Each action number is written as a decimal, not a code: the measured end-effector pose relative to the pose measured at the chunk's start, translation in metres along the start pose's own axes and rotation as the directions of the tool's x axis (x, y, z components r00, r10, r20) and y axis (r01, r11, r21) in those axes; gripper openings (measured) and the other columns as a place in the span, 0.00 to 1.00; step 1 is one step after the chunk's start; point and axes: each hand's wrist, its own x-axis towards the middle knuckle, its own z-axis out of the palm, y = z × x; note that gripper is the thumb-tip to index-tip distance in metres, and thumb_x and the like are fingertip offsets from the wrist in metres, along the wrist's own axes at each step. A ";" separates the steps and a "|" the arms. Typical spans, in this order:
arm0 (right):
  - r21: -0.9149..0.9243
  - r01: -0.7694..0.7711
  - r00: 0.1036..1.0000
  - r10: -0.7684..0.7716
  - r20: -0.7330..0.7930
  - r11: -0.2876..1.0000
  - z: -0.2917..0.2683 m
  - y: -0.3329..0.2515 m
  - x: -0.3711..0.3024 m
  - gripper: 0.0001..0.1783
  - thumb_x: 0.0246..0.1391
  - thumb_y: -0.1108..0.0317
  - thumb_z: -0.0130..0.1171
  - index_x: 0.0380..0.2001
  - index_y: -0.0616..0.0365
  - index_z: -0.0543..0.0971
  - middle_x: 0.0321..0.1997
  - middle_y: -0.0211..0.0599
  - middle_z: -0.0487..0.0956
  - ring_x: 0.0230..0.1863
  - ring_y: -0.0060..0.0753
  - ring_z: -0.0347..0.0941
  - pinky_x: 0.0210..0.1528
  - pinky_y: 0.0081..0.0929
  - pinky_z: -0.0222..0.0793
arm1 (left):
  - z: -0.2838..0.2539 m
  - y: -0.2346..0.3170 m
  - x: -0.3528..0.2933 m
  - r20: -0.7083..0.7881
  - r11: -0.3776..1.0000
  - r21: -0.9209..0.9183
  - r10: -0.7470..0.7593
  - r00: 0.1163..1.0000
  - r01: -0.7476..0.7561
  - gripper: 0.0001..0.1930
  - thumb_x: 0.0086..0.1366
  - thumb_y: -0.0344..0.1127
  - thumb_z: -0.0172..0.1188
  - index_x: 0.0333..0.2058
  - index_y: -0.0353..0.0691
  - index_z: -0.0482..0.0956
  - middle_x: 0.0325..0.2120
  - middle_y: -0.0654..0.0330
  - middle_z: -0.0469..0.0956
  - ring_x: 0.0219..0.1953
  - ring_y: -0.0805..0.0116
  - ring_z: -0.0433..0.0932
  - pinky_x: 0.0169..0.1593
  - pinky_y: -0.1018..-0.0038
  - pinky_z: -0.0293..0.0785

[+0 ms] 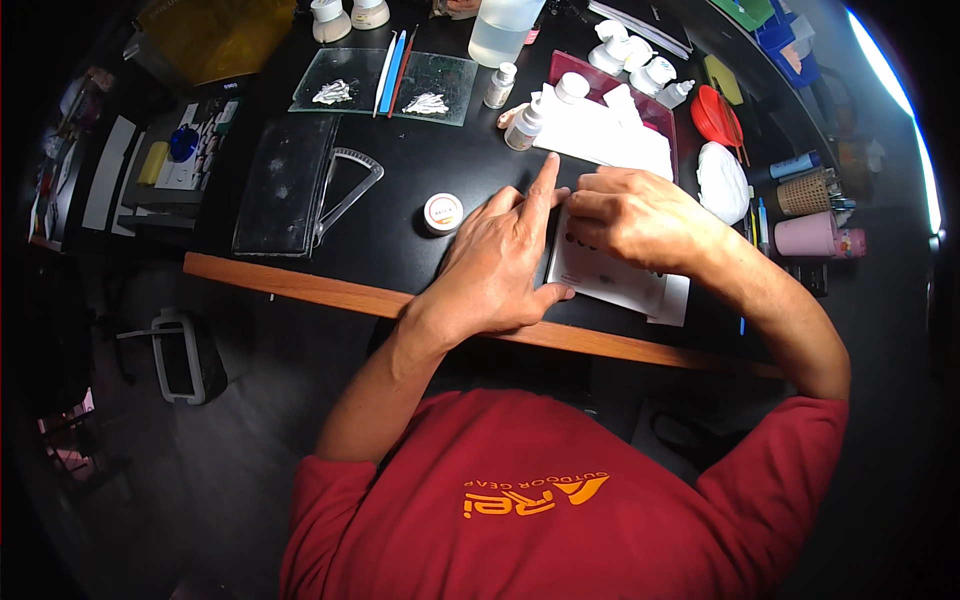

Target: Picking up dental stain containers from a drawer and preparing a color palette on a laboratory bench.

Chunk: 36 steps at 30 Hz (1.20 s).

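Note:
My left hand (497, 255) rests on the black table at the left edge of a white, flat pad (606, 280). Its index finger is stretched away from me, and the thumb tip touches the pad's near-left corner. Over the pad my right hand (632, 215) is closed, fingers curled in; whatever it pinches is hidden beneath them. A row of dark round spots shows on the pad, partly covered by that hand. Just left of my left hand stands a small round jar (442, 213) with a white lid.
Beyond my hands are small bottles (523, 127), white paper (600, 130) and a red case (570, 68). A glass plate (345, 66) bears thin tools and white pieces. A dark flat box (285, 185) lies left; a red bowl (716, 115) and pink cup (805, 235) stand right. Wooden edging (300, 288) borders the table.

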 end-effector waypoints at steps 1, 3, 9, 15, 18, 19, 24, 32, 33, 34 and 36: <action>-0.042 0.062 0.998 -0.062 -0.015 0.997 0.001 0.003 0.002 0.09 0.49 0.69 0.65 0.33 0.62 0.86 0.40 0.38 0.83 0.44 0.43 0.81 0.47 0.40 0.80 | -0.002 0.001 0.000 0.013 1.000 -0.003 -0.024 1.000 0.024 0.66 0.49 0.42 0.83 0.76 0.24 0.44 0.59 0.43 0.78 0.57 0.47 0.76 0.63 0.56 0.71; -0.068 0.111 0.994 -0.110 0.015 0.992 -0.001 0.008 0.003 0.10 0.48 0.69 0.65 0.33 0.62 0.86 0.40 0.38 0.83 0.43 0.43 0.81 0.47 0.41 0.80 | -0.002 0.001 0.000 0.031 0.999 -0.006 -0.049 0.998 0.049 0.66 0.49 0.42 0.83 0.76 0.25 0.44 0.58 0.43 0.79 0.55 0.48 0.76 0.62 0.57 0.72; 0.030 -0.041 0.988 0.045 -0.148 0.999 0.014 0.006 -0.002 0.11 0.47 0.72 0.68 0.35 0.63 0.88 0.38 0.37 0.81 0.42 0.44 0.80 0.44 0.40 0.79 | 0.002 -0.004 -0.002 -0.015 1.000 -0.014 -0.007 1.000 0.006 0.66 0.49 0.42 0.82 0.77 0.27 0.44 0.59 0.44 0.79 0.50 0.50 0.78 0.60 0.58 0.73; 0.354 -0.403 0.855 0.486 -0.183 0.844 0.029 -0.019 -0.007 0.06 0.45 0.80 0.66 0.30 0.63 0.87 0.32 0.42 0.79 0.37 0.50 0.80 0.40 0.43 0.78 | 0.003 -0.002 0.000 -0.036 1.000 -0.018 0.008 0.999 -0.009 0.67 0.47 0.41 0.82 0.77 0.27 0.43 0.63 0.50 0.78 0.50 0.51 0.76 0.60 0.58 0.72; 0.377 -0.488 0.770 0.592 -0.239 0.787 0.037 -0.033 -0.005 0.05 0.47 0.80 0.66 0.30 0.65 0.86 0.30 0.45 0.78 0.35 0.53 0.80 0.40 0.45 0.77 | 0.004 -0.003 0.001 -0.049 0.999 0.005 0.033 0.998 -0.033 0.68 0.47 0.41 0.83 0.77 0.28 0.43 0.64 0.51 0.78 0.52 0.51 0.76 0.61 0.59 0.73; 0.402 -0.542 0.695 0.662 -0.279 0.738 0.043 -0.038 -0.004 0.04 0.49 0.79 0.66 0.30 0.65 0.86 0.30 0.46 0.78 0.34 0.54 0.79 0.40 0.46 0.77 | 0.004 -0.003 0.001 -0.041 0.999 0.006 0.041 0.998 -0.041 0.68 0.47 0.41 0.83 0.77 0.28 0.43 0.64 0.51 0.78 0.52 0.51 0.76 0.61 0.59 0.73; 0.642 -0.597 0.474 0.857 -0.201 0.481 0.050 -0.052 -0.006 0.05 0.57 0.74 0.70 0.34 0.66 0.87 0.31 0.47 0.83 0.32 0.45 0.82 0.36 0.38 0.76 | 0.004 -0.002 0.002 -0.003 1.000 -0.029 -0.008 1.000 0.008 0.66 0.49 0.39 0.82 0.76 0.24 0.42 0.65 0.48 0.77 0.56 0.46 0.75 0.65 0.57 0.69; 0.706 -0.542 0.405 0.878 -0.255 0.456 0.032 -0.049 -0.022 0.03 0.56 0.75 0.70 0.34 0.64 0.88 0.33 0.41 0.84 0.32 0.34 0.82 0.36 0.33 0.76 | 0.000 0.001 0.002 0.024 0.999 -0.035 -0.017 1.000 0.018 0.67 0.49 0.40 0.82 0.76 0.25 0.42 0.65 0.49 0.77 0.55 0.45 0.76 0.64 0.57 0.70; 0.707 -0.540 0.406 0.878 -0.255 0.455 0.033 -0.048 -0.022 0.03 0.56 0.75 0.70 0.34 0.64 0.88 0.33 0.41 0.84 0.32 0.34 0.82 0.36 0.33 0.76 | -0.001 0.001 0.002 0.034 0.999 -0.032 -0.036 0.999 0.038 0.67 0.48 0.41 0.82 0.76 0.25 0.42 0.65 0.49 0.77 0.55 0.46 0.76 0.63 0.57 0.71; 0.671 -0.511 0.468 0.829 -0.306 0.537 0.036 -0.048 -0.023 0.03 0.56 0.76 0.71 0.34 0.64 0.88 0.33 0.42 0.83 0.31 0.37 0.82 0.36 0.34 0.76 | -0.001 0.001 0.002 0.036 0.999 -0.032 -0.034 0.999 0.035 0.67 0.48 0.41 0.82 0.76 0.25 0.42 0.65 0.49 0.77 0.55 0.46 0.76 0.63 0.57 0.71; 0.600 -0.448 0.551 0.733 -0.398 0.663 0.046 -0.044 -0.022 0.06 0.50 0.80 0.71 0.34 0.62 0.88 0.33 0.42 0.81 0.34 0.44 0.81 0.39 0.37 0.78 | 0.001 -0.001 0.003 0.024 1.000 -0.015 -0.006 1.000 0.006 0.68 0.48 0.41 0.83 0.76 0.26 0.42 0.65 0.50 0.77 0.54 0.47 0.76 0.61 0.57 0.72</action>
